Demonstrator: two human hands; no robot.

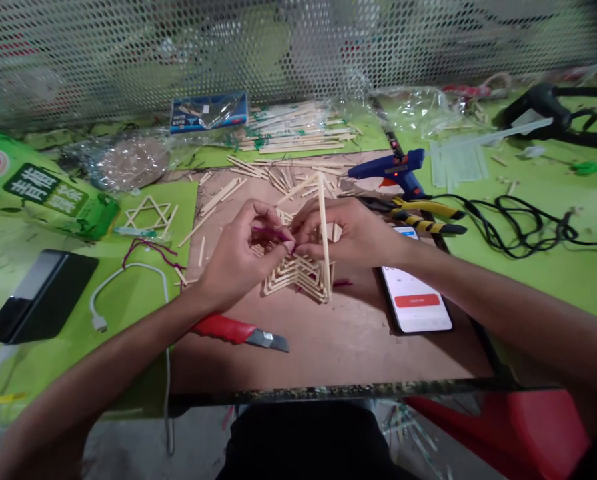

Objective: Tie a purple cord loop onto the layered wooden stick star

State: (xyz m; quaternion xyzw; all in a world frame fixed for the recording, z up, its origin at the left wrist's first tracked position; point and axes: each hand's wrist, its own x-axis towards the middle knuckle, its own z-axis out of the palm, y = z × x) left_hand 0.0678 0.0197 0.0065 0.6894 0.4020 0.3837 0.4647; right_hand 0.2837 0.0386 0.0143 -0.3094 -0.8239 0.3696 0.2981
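Observation:
Both my hands meet over the brown board (348, 353), pinching a purple string (273, 233). My left hand (245, 250) has thumb and fingertips closed on it. Fingertip to fingertip with it, my right hand (345, 230) is also closed on the string. Just below and behind them stands a star-shaped frame (298, 277) of stacked thin wooden sticks, partly hidden by my fingers. One long stick (324, 233) rises from it in front of my right hand, joined at the top to another slanting left. A red utility knife (243, 331) lies nearest my left wrist.
Loose sticks (223, 193) lie behind my hands. A blue glue gun (393, 170), yellow-black pliers (423, 217) and a phone (415, 293) are on the right. A green bottle (43, 183), a small star frame (151, 215) and a white cable (164, 293) lie left. Mesh (298, 53) bounds the back.

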